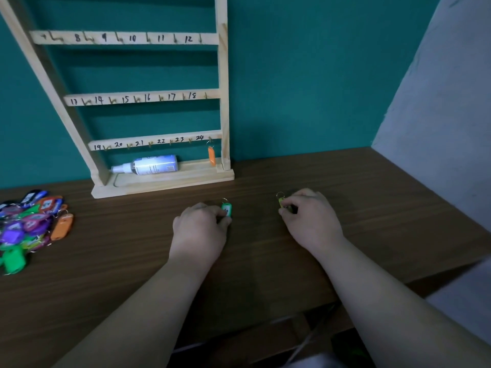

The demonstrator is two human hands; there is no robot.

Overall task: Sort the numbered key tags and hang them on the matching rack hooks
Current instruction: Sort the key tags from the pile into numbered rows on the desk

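Each hand held one key tag on the table (265,261) in front of the rack (224,102).
The left hand (199,224) pinched a green tag (226,209) below the rack's right post; the right hand (309,213) gripped a yellow tag (282,202) farther right. An orange tag (211,155) hung on the rack's hook 24; the pile (29,224) lay left of its base.

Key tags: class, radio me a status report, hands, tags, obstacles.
Left hand pinches green tag on table. Right hand pinches yellow tag. Orange tag hangs at hook 24. Spray bottle lies in rack base.
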